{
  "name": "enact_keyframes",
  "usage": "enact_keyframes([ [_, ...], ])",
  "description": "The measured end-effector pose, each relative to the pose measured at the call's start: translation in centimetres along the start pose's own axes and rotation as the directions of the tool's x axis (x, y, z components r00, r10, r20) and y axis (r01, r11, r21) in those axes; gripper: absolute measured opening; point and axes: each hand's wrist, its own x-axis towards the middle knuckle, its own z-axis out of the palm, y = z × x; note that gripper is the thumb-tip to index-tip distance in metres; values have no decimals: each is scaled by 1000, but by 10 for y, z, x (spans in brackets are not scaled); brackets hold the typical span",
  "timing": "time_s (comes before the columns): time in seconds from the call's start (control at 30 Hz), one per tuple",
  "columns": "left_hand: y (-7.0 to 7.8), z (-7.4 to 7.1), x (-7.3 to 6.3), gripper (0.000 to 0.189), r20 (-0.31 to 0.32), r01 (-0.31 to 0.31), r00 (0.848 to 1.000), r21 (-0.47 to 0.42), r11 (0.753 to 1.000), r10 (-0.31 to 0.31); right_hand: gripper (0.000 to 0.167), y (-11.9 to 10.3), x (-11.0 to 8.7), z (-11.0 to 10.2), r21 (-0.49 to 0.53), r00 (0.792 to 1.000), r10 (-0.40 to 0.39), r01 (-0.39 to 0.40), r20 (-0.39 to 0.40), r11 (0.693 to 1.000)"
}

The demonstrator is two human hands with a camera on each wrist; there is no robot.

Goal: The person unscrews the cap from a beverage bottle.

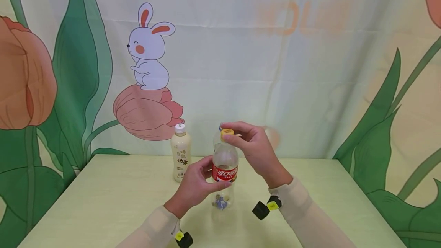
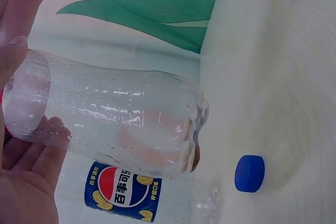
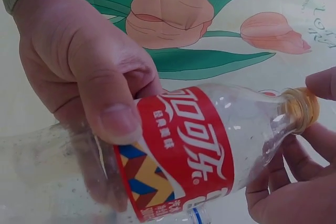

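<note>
Bottle [image 1: 225,156]: about upright, apparently lifted just off the table [image 1: 310,202].
Weight: seems empty apart from drops [image 2: 79,98], so probably light.
Plastic: thin and clear; likely to dent under a hard squeeze rather than break.
Drops: inside or out cannot be told; a wet outside would make it slippery.
Left hand [image 1: 196,183]: grips the bottle round its middle, thumb at the lower edge of the label [image 3: 181,153]; a sound place for a gentle hold.
Right hand [image 1: 256,148]: pinches the cap [image 1: 227,132] between thumb and fingers.
Cap: looks stiff; its rim should bear a firmer pinch.
</note>
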Motion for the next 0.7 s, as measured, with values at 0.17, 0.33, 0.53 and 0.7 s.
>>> enact_keyframes([
  [0.17, -1, 0, 0, 67, -2, 3, 1000, 0, 1000, -3, 33, 4, 1, 0, -11, 998, 12, -11, 67, 1000],
  [0.33, -1, 0, 0, 66, -2, -2, 1000, -2, 1000, 2, 36, 4, 1, 0, -10, 998, 5, -5, 66, 1000],
  [0.53, -2, 0, 0, 66, 3, -7, 1000, -2, 1000, 7, 34, 1, 1, 1, -45, 994, 46, -50, -102, 998],
  [0.7, -3, 0, 0, 66, 5, -10, 1000, 1, 1000, 10, 32, -3, 1, 3, -50, 981, 73, -83, -179, 995],
])
